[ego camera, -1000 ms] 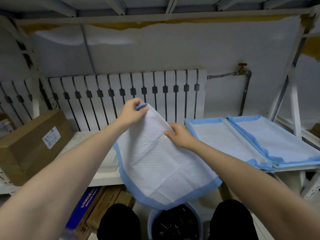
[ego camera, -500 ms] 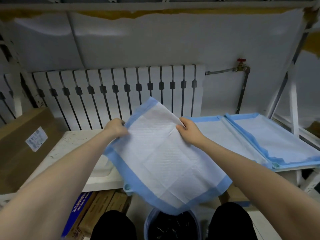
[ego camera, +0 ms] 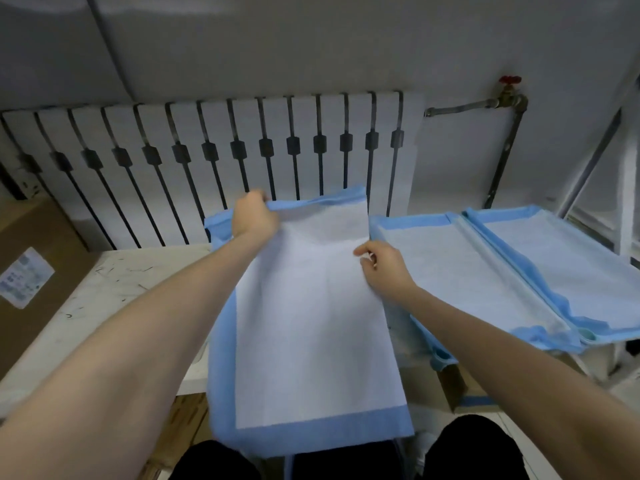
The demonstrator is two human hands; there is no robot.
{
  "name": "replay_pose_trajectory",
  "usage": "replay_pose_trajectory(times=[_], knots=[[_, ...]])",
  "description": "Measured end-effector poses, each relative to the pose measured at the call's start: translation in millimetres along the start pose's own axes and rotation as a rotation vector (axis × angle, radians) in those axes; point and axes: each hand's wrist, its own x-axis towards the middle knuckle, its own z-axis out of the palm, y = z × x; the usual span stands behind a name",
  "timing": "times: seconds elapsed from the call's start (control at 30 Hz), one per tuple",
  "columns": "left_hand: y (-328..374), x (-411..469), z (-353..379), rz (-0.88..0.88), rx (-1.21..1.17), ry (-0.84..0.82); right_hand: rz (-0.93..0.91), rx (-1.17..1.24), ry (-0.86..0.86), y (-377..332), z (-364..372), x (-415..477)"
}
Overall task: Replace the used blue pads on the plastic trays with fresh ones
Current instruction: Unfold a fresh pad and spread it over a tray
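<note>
1 quilted rect. pad (ego camera: 311, 341), blue border | L hand (ego camera: 254, 220) pinches far edge | R hand (ego camera: 384, 268) grips rt edge

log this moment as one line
blue-bordered white absorbent pad: held spread out | left hand: grips far edge | right hand: pinches right edge | neighbouring blue pad: lies flat at right

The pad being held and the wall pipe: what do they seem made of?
The pad: probably soft paper-like fleece, matte white, with thin blue backing; it drapes and creases. The pipe: likely metal, dull grey, rigid, joined by a brassy fitting.
</note>
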Motion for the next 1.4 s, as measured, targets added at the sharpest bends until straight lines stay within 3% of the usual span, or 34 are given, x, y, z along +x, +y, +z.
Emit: replay_pose_trajectory(times=[0.3,0.57,0.8,1.0,1.1,1.27,1.4], knots=[[-20,10,67,-0.052,-0.071,-0.143,0.054,-0.235,-0.334,33,31,24],[-28,25,81,-0.178,0.031,-0.112,0.026,-0.438,-0.507,36,44,40],[-29,19,88,-0.162,-0.027,-0.104,0.055,-0.505,-0.460,38,57,56],[-64,-5,97,-0.127,0.085,-0.317,0.073,-0.490,-0.300,37,71,44],[-80,-17,95,-0.122,0.170,-0.343,0.083,-0.447,-0.276,39,72,36],[-91,-40,76,-0.269,0.309,-0.399,0.128,-0.360,-0.236,38,66,20],[-101,-52,60,-0.404,0.286,-0.472,0.151,-0.388,-0.253,33,63,9]])
